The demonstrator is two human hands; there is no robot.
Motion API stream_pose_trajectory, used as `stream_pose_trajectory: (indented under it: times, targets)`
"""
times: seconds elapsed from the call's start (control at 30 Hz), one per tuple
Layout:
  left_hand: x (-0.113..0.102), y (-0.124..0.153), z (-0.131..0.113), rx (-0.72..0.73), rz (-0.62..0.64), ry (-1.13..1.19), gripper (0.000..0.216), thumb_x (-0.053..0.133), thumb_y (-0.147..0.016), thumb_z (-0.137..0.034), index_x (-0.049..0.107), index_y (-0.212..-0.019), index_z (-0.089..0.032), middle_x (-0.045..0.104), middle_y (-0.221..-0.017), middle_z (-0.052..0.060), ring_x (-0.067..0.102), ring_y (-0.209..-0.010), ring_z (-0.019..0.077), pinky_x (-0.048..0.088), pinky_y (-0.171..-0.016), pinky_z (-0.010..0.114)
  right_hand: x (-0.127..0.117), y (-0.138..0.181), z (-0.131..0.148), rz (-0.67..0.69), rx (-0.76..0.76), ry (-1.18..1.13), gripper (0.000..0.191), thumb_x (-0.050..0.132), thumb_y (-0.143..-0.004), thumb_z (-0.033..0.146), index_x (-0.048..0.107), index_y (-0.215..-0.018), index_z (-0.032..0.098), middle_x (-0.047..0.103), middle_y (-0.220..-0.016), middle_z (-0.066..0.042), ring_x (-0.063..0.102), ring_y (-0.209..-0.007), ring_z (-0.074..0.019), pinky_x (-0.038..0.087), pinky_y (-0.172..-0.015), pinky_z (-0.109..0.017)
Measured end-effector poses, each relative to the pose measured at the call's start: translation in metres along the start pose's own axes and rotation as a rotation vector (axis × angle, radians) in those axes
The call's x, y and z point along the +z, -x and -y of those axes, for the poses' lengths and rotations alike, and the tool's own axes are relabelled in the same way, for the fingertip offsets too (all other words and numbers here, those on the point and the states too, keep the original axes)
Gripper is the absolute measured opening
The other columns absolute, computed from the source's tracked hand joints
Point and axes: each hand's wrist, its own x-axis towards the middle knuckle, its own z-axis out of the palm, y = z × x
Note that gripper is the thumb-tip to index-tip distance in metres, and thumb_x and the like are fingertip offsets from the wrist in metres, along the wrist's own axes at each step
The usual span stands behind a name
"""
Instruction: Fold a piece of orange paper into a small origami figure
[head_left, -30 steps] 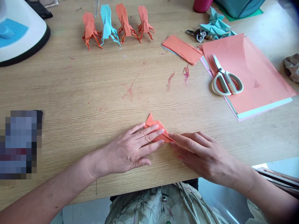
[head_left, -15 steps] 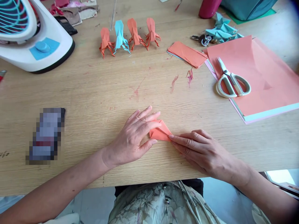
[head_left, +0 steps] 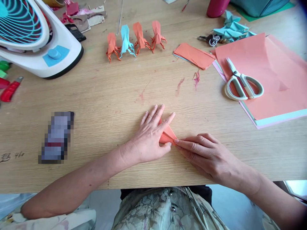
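A small folded orange paper piece lies on the wooden table near its front edge. My left hand covers most of it, fingers spread and pointing up and right, with the thumb against the piece's lower edge. My right hand lies flat to the right, fingers together and stretched out, the fingertips pressing the piece's right tip.
Three orange paper figures and a blue one stand in a row at the back. White scissors lie on orange sheets. A folded orange stack, keys, a fan base and a blurred dark object are around.
My left hand has turned, its fingers swinging from pointing right to pointing up, and now hides more of the piece. My right hand has stayed at the tip. The view has tilted.
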Motion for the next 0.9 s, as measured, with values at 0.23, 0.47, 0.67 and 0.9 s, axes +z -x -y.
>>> stream_pose_trajectory:
  times: [0.23,0.47,0.67,0.9]
  targets:
    - [-0.009,0.003,0.014,0.036,0.059,0.001,0.082,0.062,-0.085,-0.024,0.021,-0.156,-0.025,-0.002,-0.167,0.014,-0.003,-0.153,0.039,0.014,-0.119,0.062,0.0,-0.001,0.0,0.0,0.001,-0.003,0.032,0.039,-0.102,0.012,0.062,-0.125,0.01,0.061,-0.135,-0.018,0.058,-0.112,-0.0271,0.048,-0.086,-0.046]
    - [-0.018,0.011,0.024,-0.032,0.101,-0.011,0.078,0.058,-0.087,-0.02,0.023,-0.157,-0.026,-0.006,-0.167,0.014,-0.006,-0.152,0.04,0.011,-0.12,0.062,0.0,-0.005,0.001,-0.001,-0.015,0.044,0.03,0.041,-0.101,0.011,0.063,-0.122,0.008,0.064,-0.13,-0.016,0.058,-0.098,-0.0245,0.046,-0.083,-0.044]
    - [-0.014,0.012,0.024,-0.059,0.095,-0.01,0.079,0.059,-0.087,-0.025,0.023,-0.157,-0.025,-0.002,-0.168,0.012,-0.006,-0.153,0.0367,0.009,-0.122,0.059,0.007,-0.014,0.005,0.005,0.005,0.121,0.037,0.05,-0.1,0.021,0.056,-0.135,0.012,0.067,-0.115,-0.011,0.052,-0.086,-0.0242,0.043,-0.076,-0.042]
    - [-0.012,0.015,0.027,-0.04,0.057,0.007,0.069,0.053,-0.093,-0.026,0.025,-0.156,-0.022,0.004,-0.168,0.013,-0.003,-0.154,0.0339,0.009,-0.122,0.058,0.011,-0.019,0.011,0.028,0.047,0.141,0.045,0.056,-0.096,0.026,0.054,-0.138,0.009,0.065,-0.107,-0.011,0.05,-0.083,-0.024,0.04,-0.075,-0.042]
